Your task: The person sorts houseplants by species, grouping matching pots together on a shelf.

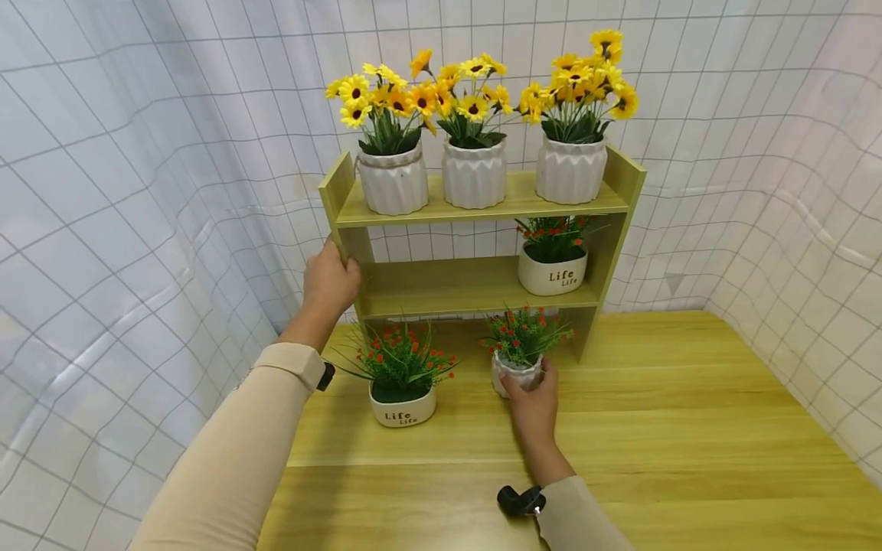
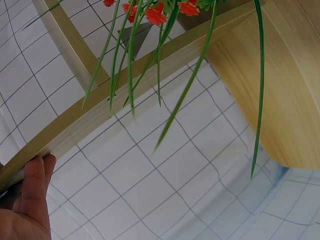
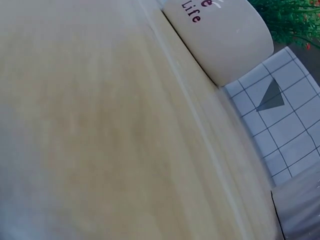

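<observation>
My left hand (image 1: 332, 277) grips the left side panel of a wooden shelf rack (image 1: 441, 285); in the left wrist view its fingers (image 2: 34, 187) bend round the panel's edge. With my right hand (image 1: 536, 402) I hold a small ribbed white flowerpot (image 1: 508, 375) with red-flowered greenery, in front of the rack's lower right. Whether that pot touches the table is hard to tell. To its left, an oval white "Life" flowerpot (image 1: 403, 409) with red flowers stands on the table. The right hand is out of sight in the right wrist view.
On the top shelf stand three ribbed white pots (image 1: 474, 180) of yellow flowers. Another "Life" pot (image 1: 553, 273) sits at the middle shelf's right end. The wooden table (image 1: 689, 428) extends right and forward. Grid-patterned cloth (image 1: 772, 153) hangs behind and at both sides.
</observation>
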### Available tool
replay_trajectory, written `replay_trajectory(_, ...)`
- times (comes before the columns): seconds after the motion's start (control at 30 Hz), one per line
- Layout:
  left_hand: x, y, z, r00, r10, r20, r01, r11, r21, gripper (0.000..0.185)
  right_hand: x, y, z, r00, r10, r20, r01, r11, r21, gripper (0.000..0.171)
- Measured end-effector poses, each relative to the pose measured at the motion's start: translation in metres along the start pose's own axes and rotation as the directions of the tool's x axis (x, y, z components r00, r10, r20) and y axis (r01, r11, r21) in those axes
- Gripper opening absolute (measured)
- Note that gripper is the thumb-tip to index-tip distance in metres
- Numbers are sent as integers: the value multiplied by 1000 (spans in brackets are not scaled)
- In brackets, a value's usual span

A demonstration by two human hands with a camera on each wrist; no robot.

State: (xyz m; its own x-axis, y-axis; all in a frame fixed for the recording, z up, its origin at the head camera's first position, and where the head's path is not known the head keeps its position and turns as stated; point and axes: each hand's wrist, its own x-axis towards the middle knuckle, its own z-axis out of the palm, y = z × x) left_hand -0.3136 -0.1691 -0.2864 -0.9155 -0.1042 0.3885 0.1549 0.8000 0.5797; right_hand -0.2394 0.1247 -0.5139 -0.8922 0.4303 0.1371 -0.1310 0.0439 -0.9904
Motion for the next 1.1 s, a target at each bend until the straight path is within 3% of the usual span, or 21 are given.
replay_trajectory(0.33, 0, 0, 0, 1000, -6, -1, 6, 1000, 1, 39, 5, 4, -2, 1000, -13, -5, 12, 999, -44, 74)
replay_trajectory(0.6, 0, -2, 0, 1000, 5, -13, -5, 1000, 7, 41, 5, 4, 5, 999, -38, -30, 38, 999, 12, 73)
replay_trajectory(0.83, -1, 0, 0, 1000, 0, -6, 0, 1000, 3, 41, 5, 2, 11, 993, -63, -97, 57, 997, -59, 81)
replay_trajectory(1.1, 0, 0, 0, 1000, 6, -4, -6, 1000, 7, 42, 4, 2, 7, 996, -46, -80, 44, 999, -22, 77)
